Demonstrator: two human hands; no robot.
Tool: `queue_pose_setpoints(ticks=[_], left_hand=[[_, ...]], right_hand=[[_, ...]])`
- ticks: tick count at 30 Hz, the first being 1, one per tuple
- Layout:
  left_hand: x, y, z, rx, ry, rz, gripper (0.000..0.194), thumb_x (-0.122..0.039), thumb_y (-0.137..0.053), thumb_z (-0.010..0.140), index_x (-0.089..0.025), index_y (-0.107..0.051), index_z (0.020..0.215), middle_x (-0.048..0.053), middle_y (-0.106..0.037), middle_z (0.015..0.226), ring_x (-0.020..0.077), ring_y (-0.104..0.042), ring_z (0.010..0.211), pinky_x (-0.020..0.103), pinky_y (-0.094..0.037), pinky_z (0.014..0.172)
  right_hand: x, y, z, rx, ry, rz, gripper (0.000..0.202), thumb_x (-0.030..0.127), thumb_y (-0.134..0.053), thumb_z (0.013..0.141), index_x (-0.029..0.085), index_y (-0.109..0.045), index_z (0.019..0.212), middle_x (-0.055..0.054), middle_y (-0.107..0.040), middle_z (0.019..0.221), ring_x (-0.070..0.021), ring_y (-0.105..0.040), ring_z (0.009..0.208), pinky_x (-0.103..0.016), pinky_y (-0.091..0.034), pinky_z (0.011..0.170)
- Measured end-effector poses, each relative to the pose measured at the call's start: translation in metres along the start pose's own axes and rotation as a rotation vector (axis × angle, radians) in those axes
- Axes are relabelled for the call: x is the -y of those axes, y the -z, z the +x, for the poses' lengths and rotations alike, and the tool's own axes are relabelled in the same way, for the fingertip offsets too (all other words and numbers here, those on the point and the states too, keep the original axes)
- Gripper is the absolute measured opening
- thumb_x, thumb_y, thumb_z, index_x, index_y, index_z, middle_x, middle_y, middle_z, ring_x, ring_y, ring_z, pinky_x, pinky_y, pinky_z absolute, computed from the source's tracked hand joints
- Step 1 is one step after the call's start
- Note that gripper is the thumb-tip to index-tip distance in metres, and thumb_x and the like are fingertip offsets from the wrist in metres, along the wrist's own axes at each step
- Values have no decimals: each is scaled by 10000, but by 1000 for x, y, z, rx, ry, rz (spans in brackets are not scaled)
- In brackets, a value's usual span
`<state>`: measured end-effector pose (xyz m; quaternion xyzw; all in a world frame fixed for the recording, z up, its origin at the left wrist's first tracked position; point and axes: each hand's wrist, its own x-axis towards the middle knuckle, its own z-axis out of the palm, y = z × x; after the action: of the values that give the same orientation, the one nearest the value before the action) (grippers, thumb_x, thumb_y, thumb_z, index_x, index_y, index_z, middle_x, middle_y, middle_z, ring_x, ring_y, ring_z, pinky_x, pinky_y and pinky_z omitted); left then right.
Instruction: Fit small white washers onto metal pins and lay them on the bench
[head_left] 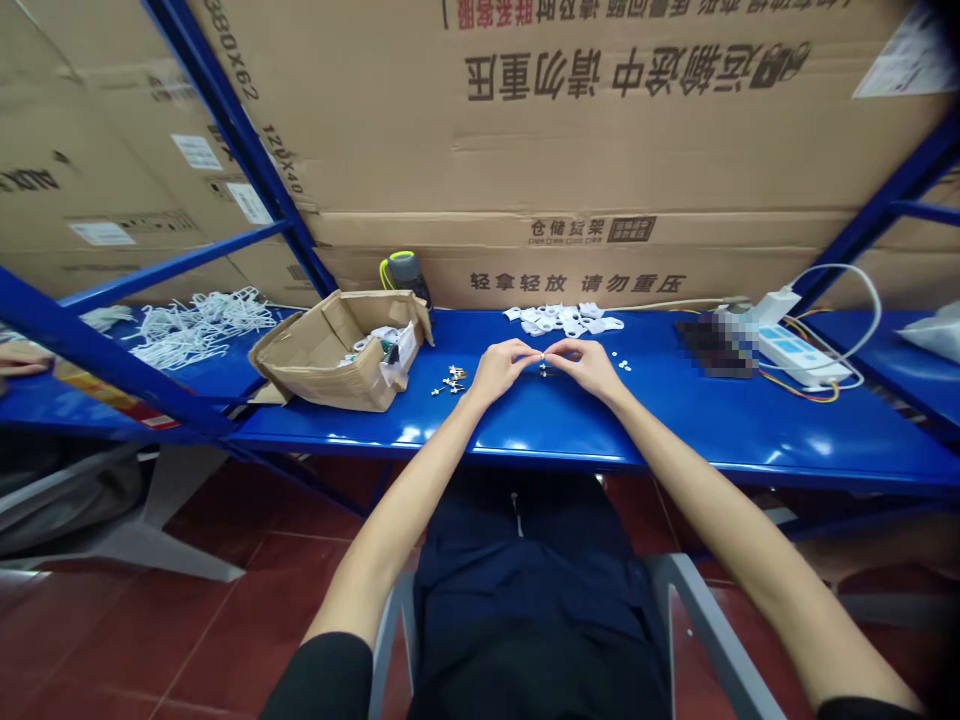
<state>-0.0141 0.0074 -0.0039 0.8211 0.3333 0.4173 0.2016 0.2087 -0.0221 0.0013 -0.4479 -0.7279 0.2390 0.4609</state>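
Observation:
Fingertips of my left hand [504,370] and my right hand [589,367] meet above the blue table, pinched around a tiny part with a metallic lower end [544,369]. Fingers hide most of it. Several small brass-coloured metal parts [454,378] lie left of my left hand. Just right of my right hand are several tiny white pieces [624,365]. Flat white plastic parts [564,319] form a loose pile behind both hands.
An open cardboard box [337,350] holding white parts stands left, with a dark bottle [409,275] behind it. At right are a power strip [802,355] with cables and a blurred dark object [716,345]. White cords [202,325] and another person's hand [22,358] are far left.

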Motion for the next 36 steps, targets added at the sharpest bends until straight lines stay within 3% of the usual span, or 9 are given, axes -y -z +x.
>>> queue_pose_setpoints(ticks=[10, 18, 24, 36], left_hand=[[-2, 0, 1, -15, -7, 104, 199, -397, -724, 1012, -262, -865, 1051, 47, -809, 1078, 213, -718, 959, 330, -526, 864], [-1, -1, -2, -2, 51, 271, 269, -306, -614, 1071, -243, -791, 1264, 70, -789, 1188, 257, -681, 1135, 368, -514, 1015], [-7, 1, -4, 71, 92, 391, 255, -248, -571, 1080, -244, -793, 1205, 41, -772, 1233, 233, -672, 1165, 351, -518, 1051], [-4, 0, -3, 97, 74, 427, 209, -229, -641, 1036, -232, -812, 1156, 47, -768, 1198, 246, -665, 1136, 371, -529, 1023]], right_hand=[[-2, 5, 2, -12, -3, -67, 294, 534, -721, 892, 263, -831, 875, -37, -833, 926, -255, -723, 830, -397, -562, 812], [-20, 4, 6, -36, 27, -212, 218, 437, -696, 928, 264, -822, 884, -50, -828, 948, -269, -718, 869, -422, -546, 897], [-32, 2, 11, 41, -3, -392, 152, 302, -695, 956, 234, -831, 951, -60, -818, 1004, -253, -712, 917, -378, -527, 893], [-38, 0, 12, 80, 78, -514, 151, 273, -684, 989, 258, -831, 958, -40, -817, 1130, -280, -686, 1083, -410, -508, 1008]])
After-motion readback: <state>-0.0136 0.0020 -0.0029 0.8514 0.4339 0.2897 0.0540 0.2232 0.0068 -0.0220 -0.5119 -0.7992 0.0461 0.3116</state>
